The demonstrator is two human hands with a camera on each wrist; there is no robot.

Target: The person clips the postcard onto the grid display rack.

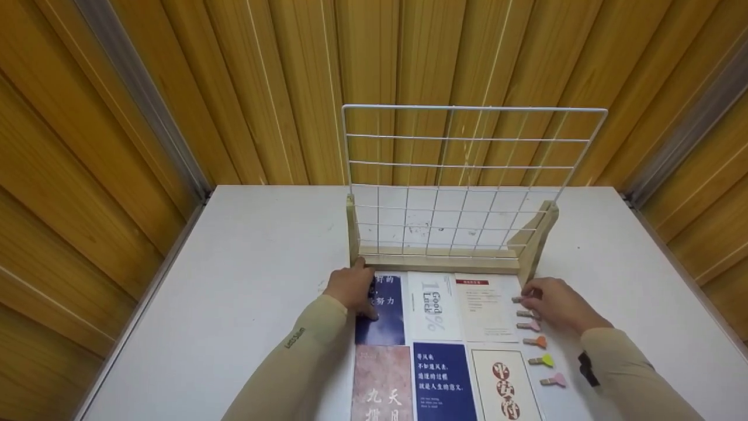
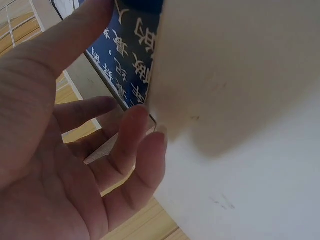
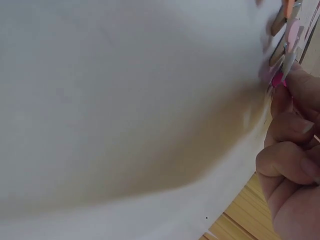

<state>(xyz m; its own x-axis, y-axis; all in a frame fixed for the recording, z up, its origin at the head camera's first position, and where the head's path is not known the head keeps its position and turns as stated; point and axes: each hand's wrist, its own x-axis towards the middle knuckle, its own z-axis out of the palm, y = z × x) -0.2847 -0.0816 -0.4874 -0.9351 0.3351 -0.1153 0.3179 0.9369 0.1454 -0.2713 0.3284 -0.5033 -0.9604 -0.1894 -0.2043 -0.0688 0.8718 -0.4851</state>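
Note:
My left hand rests at the left edge of a dark blue card with white characters, the upper left one of several laid in rows. In the left wrist view, the thumb lies over this card while the other fingers bend loosely by its edge and corner. To the right of the cards, my right hand pinches the farthest small wooden clip between thumb and forefinger. Its magenta end shows at the fingertips in the right wrist view. Nearer clips carry pink, orange and yellow hearts.
Just behind the cards stands a white wire grid, tilted back in a wooden stand. Other cards include a white "Good Luck" card and a reddish one. The white table meets yellow wood-patterned walls.

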